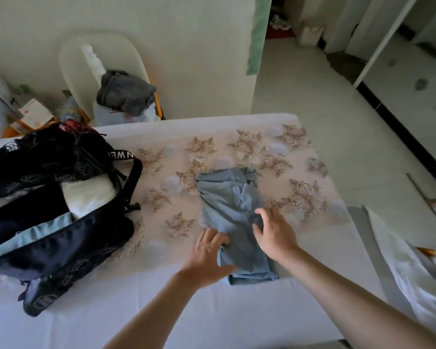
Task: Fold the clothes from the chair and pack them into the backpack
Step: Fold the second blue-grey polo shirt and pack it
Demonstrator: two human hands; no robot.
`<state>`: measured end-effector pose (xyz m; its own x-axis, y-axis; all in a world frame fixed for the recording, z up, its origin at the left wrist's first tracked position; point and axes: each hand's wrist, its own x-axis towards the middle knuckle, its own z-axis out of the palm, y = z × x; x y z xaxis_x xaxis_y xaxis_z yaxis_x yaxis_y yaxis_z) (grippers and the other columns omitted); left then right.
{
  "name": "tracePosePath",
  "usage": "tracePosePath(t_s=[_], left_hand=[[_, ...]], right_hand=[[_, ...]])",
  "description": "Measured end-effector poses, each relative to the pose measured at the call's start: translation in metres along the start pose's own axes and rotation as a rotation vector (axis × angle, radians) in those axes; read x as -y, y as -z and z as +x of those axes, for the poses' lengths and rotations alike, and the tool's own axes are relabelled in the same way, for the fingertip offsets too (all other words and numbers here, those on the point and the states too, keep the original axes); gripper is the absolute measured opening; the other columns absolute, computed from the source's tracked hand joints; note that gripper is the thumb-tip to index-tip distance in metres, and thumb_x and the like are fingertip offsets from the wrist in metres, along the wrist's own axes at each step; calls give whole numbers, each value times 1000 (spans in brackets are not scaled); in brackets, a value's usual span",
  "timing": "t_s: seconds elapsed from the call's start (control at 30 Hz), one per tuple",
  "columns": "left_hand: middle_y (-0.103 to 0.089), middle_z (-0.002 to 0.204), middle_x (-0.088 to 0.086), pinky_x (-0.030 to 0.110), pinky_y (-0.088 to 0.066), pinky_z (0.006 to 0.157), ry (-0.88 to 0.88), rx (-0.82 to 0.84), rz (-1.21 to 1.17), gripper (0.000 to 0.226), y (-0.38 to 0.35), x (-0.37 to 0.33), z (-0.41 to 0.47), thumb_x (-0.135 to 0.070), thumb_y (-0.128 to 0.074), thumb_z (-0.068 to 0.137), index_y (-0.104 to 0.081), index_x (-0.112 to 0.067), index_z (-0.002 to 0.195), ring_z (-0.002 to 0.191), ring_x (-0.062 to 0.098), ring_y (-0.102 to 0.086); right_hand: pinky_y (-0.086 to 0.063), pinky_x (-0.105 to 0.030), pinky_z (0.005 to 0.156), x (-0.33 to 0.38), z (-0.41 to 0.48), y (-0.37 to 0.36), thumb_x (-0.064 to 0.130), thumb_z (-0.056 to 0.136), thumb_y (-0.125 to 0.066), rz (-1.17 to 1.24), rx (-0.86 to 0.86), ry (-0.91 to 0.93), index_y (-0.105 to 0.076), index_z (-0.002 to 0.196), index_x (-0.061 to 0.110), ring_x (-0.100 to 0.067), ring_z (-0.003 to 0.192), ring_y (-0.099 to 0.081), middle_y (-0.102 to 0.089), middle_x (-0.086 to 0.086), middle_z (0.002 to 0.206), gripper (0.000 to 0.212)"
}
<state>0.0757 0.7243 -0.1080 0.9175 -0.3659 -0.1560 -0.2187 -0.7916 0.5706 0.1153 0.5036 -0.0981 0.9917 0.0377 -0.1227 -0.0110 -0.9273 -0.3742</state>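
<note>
Left hand (208,250) pinched blue garment (227,197) edge, thumb beneath; right hand (272,233) palm-down, fingers (263,212) spread, pressing garment middle.

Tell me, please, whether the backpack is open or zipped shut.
Open: the backpack gapes at its mouth, and white fabric shows inside.

The backpack (53,210) lies left of the garment (233,205) on the table (161,311) (chair (86,71) behind).

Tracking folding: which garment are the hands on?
The light blue garment on the table; the grey garment lies on the chair, the white garment in the backpack.
</note>
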Motion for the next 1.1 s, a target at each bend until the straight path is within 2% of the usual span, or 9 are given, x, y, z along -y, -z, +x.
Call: tracePosePath(t_s=[0.1, 0.23, 0.4, 0.57, 0.7, 0.77, 0.87, 1.0, 1.1], left_hand=[[-39, 110, -9, 22, -43, 82, -9, 14, 46, 58, -15, 2, -17, -53, -71, 61, -49, -27, 108, 101, 12, -42], [-51, 99, -4, 29, -48, 66, 90, -42, -114, 20, -26, -5, -24, -3, -62, 77, -60, -16, 91, 88, 23, -57], [-51, 85, -6, 15, -37, 53, 48, -284, -196, 18, -23, 0, -49, -2, -60, 70, -63, -16, 81, 66, 11, -45], [-63, 111, -5, 28, -46, 88, 143, 200, 151, 32, -22, 0, -74, -17, -48, 84, -66, -32, 105, 104, 22, -59], [-56, 111, -9, 29, -44, 94, 17, -73, 121, 23, -16, -11, -60, -30, -63, 81, -65, -32, 104, 109, 16, -53], [-46, 126, -10, 29, -40, 100, -51, -26, 188, 44, -21, -13, -48, -43, -72, 75, -59, -33, 115, 120, 14, -43], [-37, 130, -4, 34, -42, 100, 25, 137, 282, 54, -31, -22, -29, -44, -77, 74, -55, -31, 121, 122, 18, -35], [-53, 116, 5, 34, -48, 86, 122, 159, 214, 26, -31, -33, -12, -17, -61, 88, -64, -22, 113, 111, 28, -54], [-63, 113, 4, 28, -43, 74, 171, 319, 247, 28, -22, -48, -9, -22, -63, 89, -64, -21, 117, 99, 24, -59]], right_hand=[[-51, -38, 80, 14, -26, -2, 50, 88, -61, 3, 69, -245, -43, 127, 21, -29, 103, -63, -58, -3, 118, 52], [-48, -35, 85, 23, -51, -10, 29, 92, -58, 56, 195, -364, -41, 126, 26, -29, 107, -64, -64, -1, 119, 38], [-49, -32, 84, 20, -56, -4, 21, 92, -60, 311, 147, -461, -53, 118, 28, -25, 102, -62, -66, 0, 114, 28], [-46, -35, 86, 15, -73, -16, 13, 88, -59, 126, 242, -322, -43, 129, 23, -31, 110, -58, -58, -7, 122, 45], [-45, -41, 98, 1, -84, -17, 17, 68, -63, -219, 12, 231, -43, 141, 19, -33, 124, -47, -39, -10, 140, 76], [-33, -42, 113, -12, -82, -18, 29, 73, -58, -230, 164, 426, -34, 151, 20, -32, 145, -27, -22, -12, 160, 83], [-26, -44, 119, -24, -74, -13, 36, 82, -59, -318, 426, 475, -21, 158, 21, -26, 153, -7, -4, -8, 167, 86], [-41, -42, 111, -31, -59, -8, 8, 96, -49, -258, 372, 562, -52, 142, 7, -31, 144, -37, -37, -17, 156, 47], [-53, -38, 83, -32, -48, 4, 6, 88, -52, -279, 392, 597, -71, 109, 11, -32, 108, -64, -69, -13, 115, 29]])
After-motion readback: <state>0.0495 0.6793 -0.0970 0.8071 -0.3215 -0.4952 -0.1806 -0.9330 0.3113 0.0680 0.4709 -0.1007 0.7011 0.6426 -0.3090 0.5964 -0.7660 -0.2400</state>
